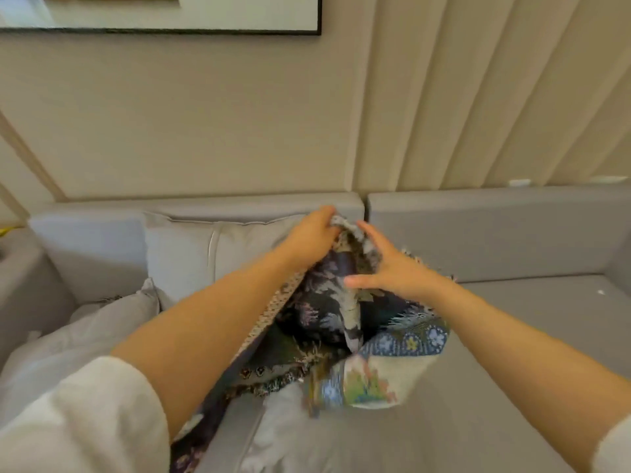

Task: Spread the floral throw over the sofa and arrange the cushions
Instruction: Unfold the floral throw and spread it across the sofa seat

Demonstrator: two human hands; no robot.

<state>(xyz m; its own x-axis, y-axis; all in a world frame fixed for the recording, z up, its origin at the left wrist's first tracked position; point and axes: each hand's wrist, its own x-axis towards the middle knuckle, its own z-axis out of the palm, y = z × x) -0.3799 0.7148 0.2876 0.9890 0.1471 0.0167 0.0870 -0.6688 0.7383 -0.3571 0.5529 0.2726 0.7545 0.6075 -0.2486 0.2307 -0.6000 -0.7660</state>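
The floral throw [327,319], dark with blue, cream and green patches and a fringed edge, hangs bunched over the middle of the grey sofa [512,233]. My left hand [307,237] grips its upper edge, lifted near the sofa's backrest. My right hand [386,264] lies against the raised fabric just to the right, fingers spread and thumb out. A pale grey cushion [191,254] leans against the backrest at the left. Another pale cushion [85,336] lies lower left on the seat.
The sofa seat [546,319] stretches to the right of the throw. A gap [366,206] splits the backrest into two sections. Behind it rises a beige wall with padded vertical panels [478,97], and a framed picture [170,15] hangs top left.
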